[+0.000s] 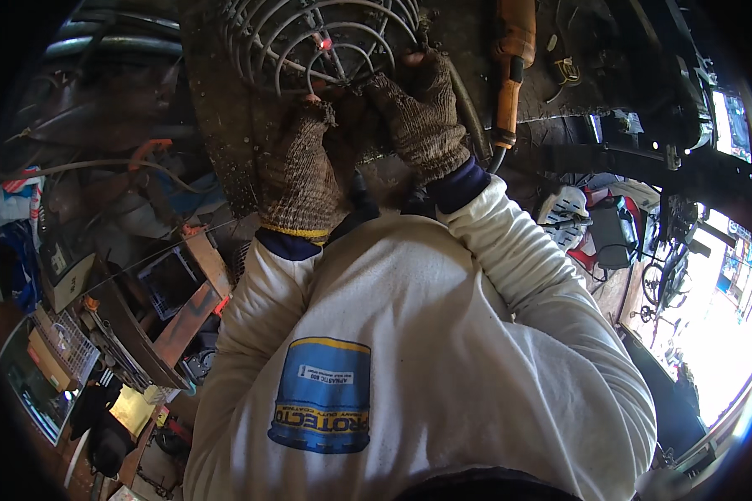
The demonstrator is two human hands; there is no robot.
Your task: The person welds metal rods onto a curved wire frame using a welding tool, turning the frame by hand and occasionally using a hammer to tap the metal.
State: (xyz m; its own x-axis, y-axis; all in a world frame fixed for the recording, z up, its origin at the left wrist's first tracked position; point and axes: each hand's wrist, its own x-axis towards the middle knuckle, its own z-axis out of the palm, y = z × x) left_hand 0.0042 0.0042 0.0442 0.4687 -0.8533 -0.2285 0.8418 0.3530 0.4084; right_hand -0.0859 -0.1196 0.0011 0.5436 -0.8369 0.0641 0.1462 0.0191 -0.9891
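1. Left hand in a brown knit fingerless glove, yellow cuff band, dark under-cuff, white sleeve. Fingers curled together; bare fingertip up at the lower edge of the wire fan guard. Can't tell if it actually pinches a wire.
2. Right hand in a matching glove, dark blue cuff. Fingers bent together; bare fingertip presses at the guard's lower right rim. Grip on the wire unclear.
3. Wire fan guard: round grille of curved grey wires lying on the dirty dark workbench, top centre of view, just beyond both hands. Small red-glowing spot on the wires near the middle.
4. Orange-handled tool lies on the bench, right of the right hand, with a dark hose running beside it.
5. White shirt with a blue-yellow can print fills the lower view.
6. Cluttered floor left: wood boards, wire basket.
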